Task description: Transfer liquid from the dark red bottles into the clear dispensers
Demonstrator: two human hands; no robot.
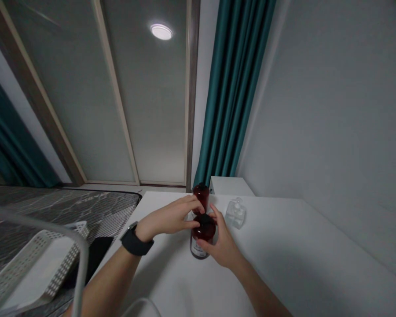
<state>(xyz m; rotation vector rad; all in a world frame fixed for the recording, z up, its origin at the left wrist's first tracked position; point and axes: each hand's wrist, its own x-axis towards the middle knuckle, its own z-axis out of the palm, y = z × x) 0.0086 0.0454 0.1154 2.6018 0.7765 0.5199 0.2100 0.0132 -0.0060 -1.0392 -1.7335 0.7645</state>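
A dark reddish-brown bottle (pixel 199 252) with a white label and a black cap (pixel 203 219) stands on the white tabletop. My right hand (pixel 221 244) is closed around its upper body from the right, thumb in front. From the left, my left hand (pixel 176 215), with a dark watch on the wrist, has its thumb and fingers pinched at the black cap. Right behind stands a second reddish-brown bottle (pixel 201 194), also dark-capped and partly covered by my left fingers. A clear glass bottle (pixel 235 213) is to the right of my right hand.
The white table (pixel 284 246) reaches the wall on the right. A white perforated basket (pixel 49 259) lies low at the left, near a grey curved tube (pixel 82 264) crossing close to the camera. A white cabinet (pixel 231 186) and a teal curtain (pixel 234 88) are behind the table.
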